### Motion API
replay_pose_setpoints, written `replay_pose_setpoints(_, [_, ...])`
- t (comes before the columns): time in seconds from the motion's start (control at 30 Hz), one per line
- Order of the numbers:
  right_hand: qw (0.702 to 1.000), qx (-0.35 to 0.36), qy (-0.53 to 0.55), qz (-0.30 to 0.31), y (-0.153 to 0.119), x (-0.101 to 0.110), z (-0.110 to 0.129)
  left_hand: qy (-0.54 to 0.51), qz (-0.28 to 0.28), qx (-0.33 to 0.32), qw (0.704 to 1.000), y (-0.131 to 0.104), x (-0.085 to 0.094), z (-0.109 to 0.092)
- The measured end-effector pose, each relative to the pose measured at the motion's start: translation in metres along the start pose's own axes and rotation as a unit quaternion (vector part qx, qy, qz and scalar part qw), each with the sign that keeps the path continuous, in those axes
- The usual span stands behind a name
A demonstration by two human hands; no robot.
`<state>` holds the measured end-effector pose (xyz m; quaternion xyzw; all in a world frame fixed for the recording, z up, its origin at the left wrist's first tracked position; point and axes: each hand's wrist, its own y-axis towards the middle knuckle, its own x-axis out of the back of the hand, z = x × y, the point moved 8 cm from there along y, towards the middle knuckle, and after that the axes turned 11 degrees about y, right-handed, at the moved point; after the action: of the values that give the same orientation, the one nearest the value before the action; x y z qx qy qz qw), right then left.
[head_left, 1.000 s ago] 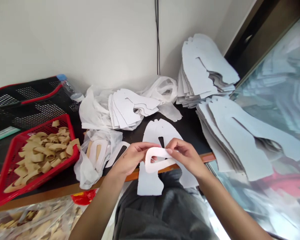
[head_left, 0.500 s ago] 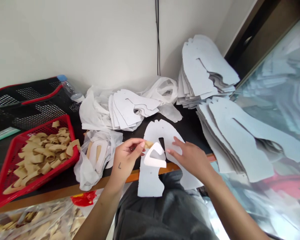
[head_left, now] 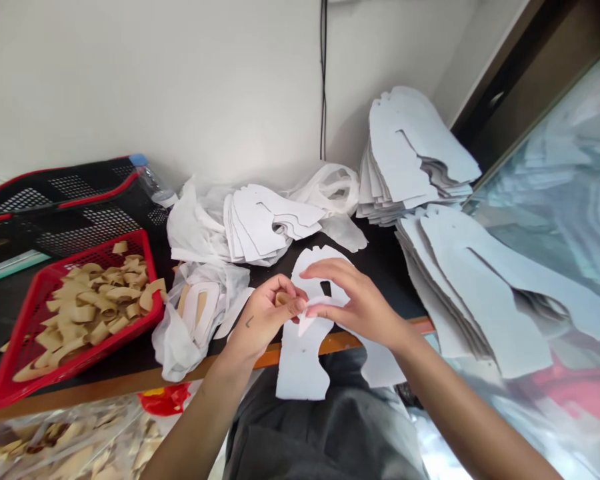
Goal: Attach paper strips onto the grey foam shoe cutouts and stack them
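My left hand [head_left: 275, 310] is closed in a pinch on a small white curved piece [head_left: 307, 323] with a curled tan paper-like strip [head_left: 283, 299] at its edge. My right hand [head_left: 353, 300] curves over from the other side, its thumb against the white piece and its index finger raised apart from the thumb. Below both hands lies a large white arch-shaped sheet [head_left: 303, 367] with a dark slot near its middle. It reaches over the table's front edge above my lap. The fingers hide part of the small piece.
On the left stands a red basket [head_left: 153, 267] of curled tan strips, before a black mesh basket [head_left: 90, 223]. A plastic bag [head_left: 173, 350] holds small white pieces. Stacks of white sheets [head_left: 413, 147] [head_left: 500, 313] fill the right; a smaller stack [head_left: 255, 223] lies behind.
My right hand has come left off the large sheet to the small white piece. That piece has tilted and is now mostly covered by the fingers. My left hand keeps its pinch.
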<state>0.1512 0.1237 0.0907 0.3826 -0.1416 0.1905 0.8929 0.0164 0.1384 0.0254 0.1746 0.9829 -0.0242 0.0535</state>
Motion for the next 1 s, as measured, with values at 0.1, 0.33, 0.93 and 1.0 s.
replay_pose_setpoints(0.1, [1.000, 0.004, 0.010, -0.003, 0.004, -0.001, 0.003, -0.003, -0.036, -0.011, 0.999, 0.002, 0.004, 0.001])
replay_pose_setpoints(0.33, [0.953, -0.168, 0.163, -0.193, -0.006, 0.024, -0.035, -0.038, -0.237, -0.080, 0.967, -0.005, 0.028, 0.001])
replay_pose_setpoints(0.93, [0.850, -0.263, 0.442, -0.116, -0.016, -0.021, -0.046, -0.033, -0.055, -0.018, 0.998, 0.006, 0.001, 0.003])
replay_pose_setpoints(1.0, [0.849, -0.275, 0.437, -0.114, -0.017, -0.021, -0.048, -0.085, -0.037, 0.019, 0.996, 0.008, -0.002, 0.008])
